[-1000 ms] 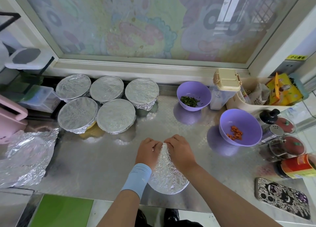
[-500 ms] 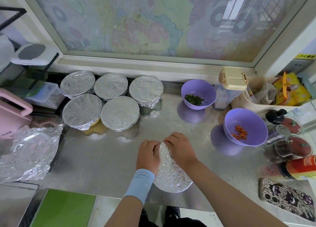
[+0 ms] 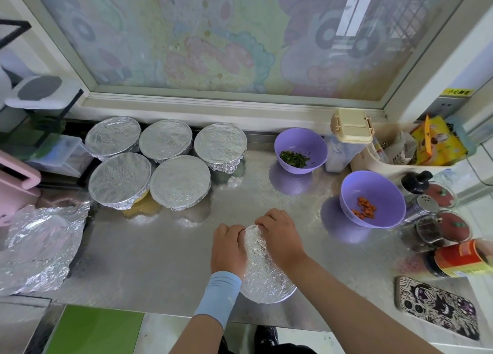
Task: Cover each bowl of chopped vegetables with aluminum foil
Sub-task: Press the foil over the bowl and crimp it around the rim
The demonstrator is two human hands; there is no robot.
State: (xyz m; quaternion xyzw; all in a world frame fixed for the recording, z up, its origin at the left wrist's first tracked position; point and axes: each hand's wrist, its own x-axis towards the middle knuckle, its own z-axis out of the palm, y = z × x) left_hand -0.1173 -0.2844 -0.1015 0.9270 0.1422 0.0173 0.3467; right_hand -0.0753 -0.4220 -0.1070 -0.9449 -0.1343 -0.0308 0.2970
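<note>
Your left hand (image 3: 229, 247) and right hand (image 3: 280, 237) both curl over the far rim of the foil-covered bowl (image 3: 266, 283), gripping it, at the near edge of the bench (image 3: 160, 260).

left hand (image 3: 229, 247), right hand (image 3: 280, 237) close together, grips curled over foil (image 3: 264, 283)

Near centre: foil-covered bowl (image 3: 266, 281) on the steel counter (image 3: 160, 260), at its near edge.
Left hand (image 3: 229, 247): fingers curled over the bowl's far-left rim, gripping the foil.
Right hand (image 3: 280, 236): fingers curled over the far-right rim, gripping the foil.
Far left: five covered bowls (image 3: 180, 181), clustered close.
Right: purple bowl of greens (image 3: 317, 145) and, nearer, purple bowl of orange pieces (image 3: 384, 191), both uncovered.
Left edge: loose foil sheet (image 3: 40, 247), crumpled.
</note>
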